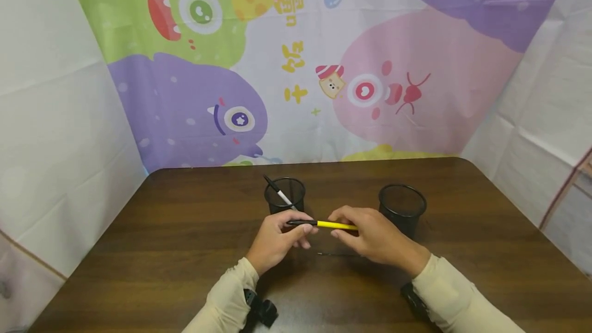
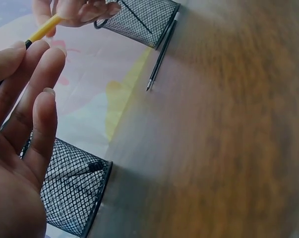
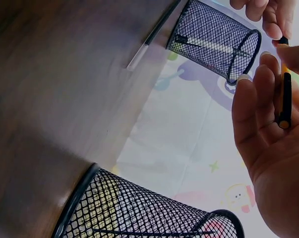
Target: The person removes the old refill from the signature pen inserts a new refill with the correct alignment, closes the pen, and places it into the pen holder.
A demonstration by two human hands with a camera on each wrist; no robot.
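Observation:
A yellow pen (image 1: 336, 225) with black ends lies level between the two hands, above the table. My left hand (image 1: 275, 240) pinches its black end between thumb and fingers. Around the yellow barrel, the thumb and fingers of my right hand (image 1: 376, 235) grip the other side. The right wrist view shows the pen's black clip end (image 3: 285, 101) reaching over the right palm. Below the hands, a thin dark pen refill (image 2: 161, 57) lies on the table, partly hidden by the right hand in the head view.
Behind the left hand stands a black mesh pen cup (image 1: 274, 206) with a black and white marker (image 1: 283, 197) leaning in it. Another mesh cup (image 1: 409, 224) stands behind the right hand. A printed cloth (image 1: 314, 137) hangs behind the brown table (image 1: 194, 251).

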